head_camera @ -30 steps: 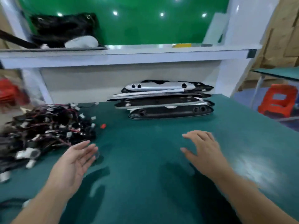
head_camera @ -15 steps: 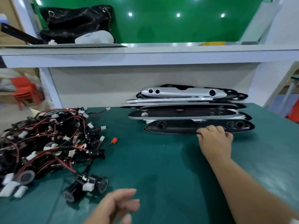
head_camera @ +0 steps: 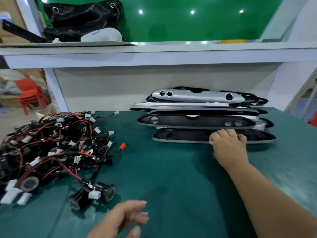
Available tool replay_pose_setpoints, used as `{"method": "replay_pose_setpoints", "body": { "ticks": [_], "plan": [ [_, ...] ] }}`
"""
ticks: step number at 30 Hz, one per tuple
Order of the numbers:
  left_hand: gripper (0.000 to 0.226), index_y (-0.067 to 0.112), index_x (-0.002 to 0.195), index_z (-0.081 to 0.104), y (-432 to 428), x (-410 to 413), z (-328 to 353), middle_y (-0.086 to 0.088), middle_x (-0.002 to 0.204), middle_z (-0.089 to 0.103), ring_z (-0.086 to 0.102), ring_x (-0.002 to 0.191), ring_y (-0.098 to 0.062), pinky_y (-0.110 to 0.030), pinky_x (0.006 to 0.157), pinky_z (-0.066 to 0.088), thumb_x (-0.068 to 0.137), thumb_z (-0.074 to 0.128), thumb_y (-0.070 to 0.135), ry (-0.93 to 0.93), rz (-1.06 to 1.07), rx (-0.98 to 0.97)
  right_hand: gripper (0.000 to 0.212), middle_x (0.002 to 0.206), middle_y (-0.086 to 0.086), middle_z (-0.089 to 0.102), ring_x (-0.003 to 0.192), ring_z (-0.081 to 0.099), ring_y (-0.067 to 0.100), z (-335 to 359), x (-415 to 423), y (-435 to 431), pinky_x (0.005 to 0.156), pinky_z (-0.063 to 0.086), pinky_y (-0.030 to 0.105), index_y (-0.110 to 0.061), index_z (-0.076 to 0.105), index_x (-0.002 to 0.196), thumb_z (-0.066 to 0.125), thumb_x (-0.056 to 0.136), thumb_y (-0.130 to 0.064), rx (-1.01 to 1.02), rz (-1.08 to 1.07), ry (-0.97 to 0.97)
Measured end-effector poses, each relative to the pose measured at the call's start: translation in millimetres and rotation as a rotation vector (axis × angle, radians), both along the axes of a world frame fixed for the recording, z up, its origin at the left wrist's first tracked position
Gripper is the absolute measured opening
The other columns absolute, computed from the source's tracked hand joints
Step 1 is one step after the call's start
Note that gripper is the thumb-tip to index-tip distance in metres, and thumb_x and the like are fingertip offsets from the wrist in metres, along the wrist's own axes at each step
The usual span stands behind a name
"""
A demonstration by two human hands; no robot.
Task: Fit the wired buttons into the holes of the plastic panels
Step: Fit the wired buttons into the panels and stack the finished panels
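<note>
A stack of long black and silver plastic panels (head_camera: 197,109) with round holes lies at the back of the green table. My right hand (head_camera: 229,147) grips the near edge of the lowest black panel (head_camera: 185,135), its fingers curled over the rim. A tangled heap of wired buttons (head_camera: 51,145) with red and black leads and white plugs fills the left side. Two black round buttons (head_camera: 92,194) lie loose in front of the heap. My left hand (head_camera: 123,220) hovers low over the table near them, fingers relaxed and holding nothing.
A white shelf (head_camera: 154,55) overhangs the back of the green table (head_camera: 171,177), carrying a black bag (head_camera: 82,18) and a white pouch (head_camera: 101,35). A red stool (head_camera: 29,93) stands off the table to the left.
My right hand went forward from mid-table and took hold of the lowest panel's edge. My left hand dropped back toward me, away from the button heap. The view has shifted closer.
</note>
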State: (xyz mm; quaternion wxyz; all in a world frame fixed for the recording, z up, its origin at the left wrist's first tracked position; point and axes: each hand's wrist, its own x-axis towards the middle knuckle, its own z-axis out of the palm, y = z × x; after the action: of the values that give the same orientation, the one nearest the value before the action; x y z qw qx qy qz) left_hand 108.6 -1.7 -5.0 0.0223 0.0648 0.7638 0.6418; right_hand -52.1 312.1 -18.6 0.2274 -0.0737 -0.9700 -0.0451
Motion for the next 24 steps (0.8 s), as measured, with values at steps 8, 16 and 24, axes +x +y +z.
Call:
{"method": "replay_pose_setpoints", "body": {
  "ticks": [8,16,24],
  "plan": [
    [0.053,0.053,0.099,0.06,-10,2,4,0.026,0.119,0.052,0.051,0.109,0.009,-0.003,0.09,0.037,0.082,0.065,0.004,0.304,0.104,-0.343,0.021,0.068,-0.011,0.043,0.074,0.038,0.016,21,82,-17,0.104,0.028,0.039,-0.026,0.039,0.085,0.027,0.097,-0.014,-0.03,0.179,-0.049],
    [0.045,0.054,0.116,0.041,-9,9,10,0.013,0.101,0.062,0.065,0.087,0.0,-0.012,0.075,0.046,0.086,0.066,0.03,0.108,0.057,-0.304,0.02,0.08,-0.001,0.06,0.071,0.054,0.021,49,167,-50,0.069,0.045,0.04,-0.034,0.036,0.093,0.022,0.096,-0.046,-0.413,0.324,-0.317],
    [0.021,0.025,0.101,0.051,-26,-2,6,-0.004,0.076,0.06,0.058,0.045,-0.011,-0.024,0.05,0.041,0.087,0.066,0.021,-0.038,0.238,0.016,0.105,0.12,-0.02,0.044,0.12,0.042,0.009,25,204,-23,0.095,0.037,0.034,-0.047,0.03,0.135,0.019,0.044,-0.098,-0.168,0.261,-0.499]
  ]
}}
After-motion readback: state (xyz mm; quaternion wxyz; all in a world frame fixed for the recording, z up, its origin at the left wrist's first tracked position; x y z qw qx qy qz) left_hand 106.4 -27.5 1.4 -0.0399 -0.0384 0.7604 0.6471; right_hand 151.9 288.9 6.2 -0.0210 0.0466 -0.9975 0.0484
